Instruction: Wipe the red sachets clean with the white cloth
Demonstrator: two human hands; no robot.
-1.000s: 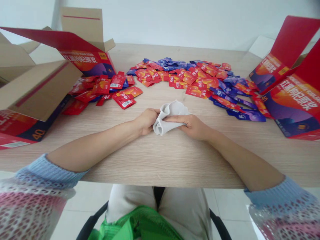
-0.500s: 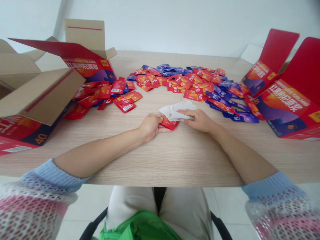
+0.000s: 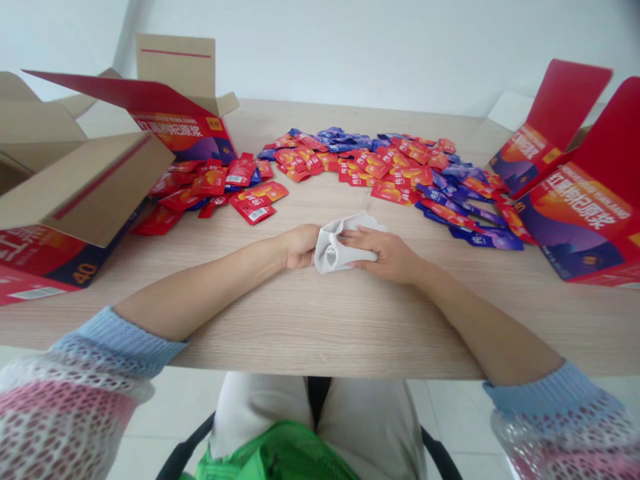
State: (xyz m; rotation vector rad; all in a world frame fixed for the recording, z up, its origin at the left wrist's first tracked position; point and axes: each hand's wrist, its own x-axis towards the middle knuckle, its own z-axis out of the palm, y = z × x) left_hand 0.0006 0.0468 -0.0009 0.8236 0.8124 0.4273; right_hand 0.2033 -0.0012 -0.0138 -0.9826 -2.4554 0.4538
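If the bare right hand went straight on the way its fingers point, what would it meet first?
The folded white fabric cloth, held by the right hand. Past it, the left hand looks next in line, though one view leaves depth unclear.

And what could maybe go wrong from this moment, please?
The white cloth covers part of the left hand, so a slip of the fingers there might go unnoticed. Sachets overlap loosely in the far pile, so a careless brush could slide some apart. The open box at front left has a flap sticking out, which a sleeve might catch.
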